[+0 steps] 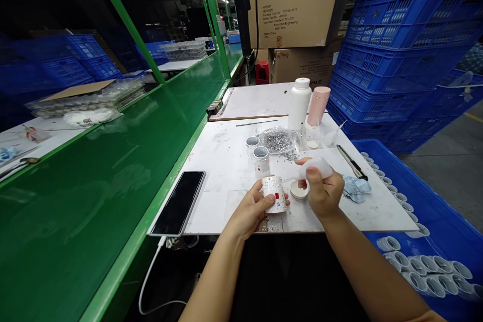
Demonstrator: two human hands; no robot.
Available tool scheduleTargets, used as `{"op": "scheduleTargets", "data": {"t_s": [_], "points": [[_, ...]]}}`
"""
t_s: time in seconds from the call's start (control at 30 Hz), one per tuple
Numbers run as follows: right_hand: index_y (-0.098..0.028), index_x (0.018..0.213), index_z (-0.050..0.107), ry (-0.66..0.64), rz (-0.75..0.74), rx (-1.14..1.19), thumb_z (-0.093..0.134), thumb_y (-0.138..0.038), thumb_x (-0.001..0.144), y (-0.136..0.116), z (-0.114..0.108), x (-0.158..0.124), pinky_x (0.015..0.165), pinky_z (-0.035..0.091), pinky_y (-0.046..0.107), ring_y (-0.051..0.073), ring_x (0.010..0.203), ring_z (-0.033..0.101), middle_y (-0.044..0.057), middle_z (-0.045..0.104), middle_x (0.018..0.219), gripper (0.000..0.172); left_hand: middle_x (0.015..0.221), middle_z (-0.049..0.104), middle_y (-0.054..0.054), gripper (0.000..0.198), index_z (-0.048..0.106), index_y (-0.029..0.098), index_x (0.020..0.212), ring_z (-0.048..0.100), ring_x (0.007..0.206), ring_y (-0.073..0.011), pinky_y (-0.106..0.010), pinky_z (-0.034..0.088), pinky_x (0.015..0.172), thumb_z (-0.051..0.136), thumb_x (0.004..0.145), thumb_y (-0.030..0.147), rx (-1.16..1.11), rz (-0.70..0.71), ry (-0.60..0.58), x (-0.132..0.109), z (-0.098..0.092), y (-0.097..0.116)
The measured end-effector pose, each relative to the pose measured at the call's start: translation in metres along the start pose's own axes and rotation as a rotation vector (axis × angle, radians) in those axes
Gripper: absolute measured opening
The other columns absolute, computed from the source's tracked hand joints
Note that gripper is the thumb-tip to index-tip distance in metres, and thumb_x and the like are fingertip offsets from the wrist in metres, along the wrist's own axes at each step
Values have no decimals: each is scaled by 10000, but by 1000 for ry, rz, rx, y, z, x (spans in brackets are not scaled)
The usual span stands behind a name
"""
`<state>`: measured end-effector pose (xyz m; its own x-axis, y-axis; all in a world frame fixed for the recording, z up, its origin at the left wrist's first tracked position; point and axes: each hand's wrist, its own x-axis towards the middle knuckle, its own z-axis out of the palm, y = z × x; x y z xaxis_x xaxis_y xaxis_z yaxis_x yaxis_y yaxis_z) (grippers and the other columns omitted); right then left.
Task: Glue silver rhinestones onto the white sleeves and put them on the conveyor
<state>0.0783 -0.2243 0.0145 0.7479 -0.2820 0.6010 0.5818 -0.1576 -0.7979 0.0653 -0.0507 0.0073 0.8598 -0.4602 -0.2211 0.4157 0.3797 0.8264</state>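
The left hand is closed around a white printed tube, held above the front of the white table top. The tube's long side points away from the person, tipped a bit. The right hand is the other hand near it, just to its right, and pinches a soft white plastic piece. A round white cap sits under those fingers. Two more tubes stand beyond, beside a clear bag of silver bits.
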Motion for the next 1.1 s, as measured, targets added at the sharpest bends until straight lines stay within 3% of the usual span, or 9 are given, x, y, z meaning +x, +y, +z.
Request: {"op": "scheduleTargets", "data": {"t_s": [0.47,0.73,0.93,1.1], "points": [[-134,903,716,-19,-16,-76,533,-369,919,-2,1,1,517,450,280,128,469,529,-16,556,508,299,1046,704,-129,703,457,173,1340,690,968,-253,-371,477,929,786,737,323,-14,2,-9,0,0,0],[-134,812,692,243,106,184,554,-462,873,-1,4,7,398,382,269,123,389,483,-6,524,488,361,1072,695,-141,773,439,176,1369,683,1003,-280,-386,506,905,804,709,343,-29,13,27,-1,3,2],[-133,799,696,269,95,250,555,-435,873,-4,4,10,401,377,265,120,391,480,-5,526,475,342,1230,637,-142,683,503,190,1344,646,1085,-276,-369,509,914,783,733,306,-70,34,11,-1,-4,2],[-132,811,693,266,117,225,554,-451,870,-3,3,10,405,381,267,120,393,482,-5,530,481,353,1231,634,-154,688,451,199,1382,648,1063,-270,-411,524,889,747,766,277,-113,-36,26,-1,-7,3]]}}
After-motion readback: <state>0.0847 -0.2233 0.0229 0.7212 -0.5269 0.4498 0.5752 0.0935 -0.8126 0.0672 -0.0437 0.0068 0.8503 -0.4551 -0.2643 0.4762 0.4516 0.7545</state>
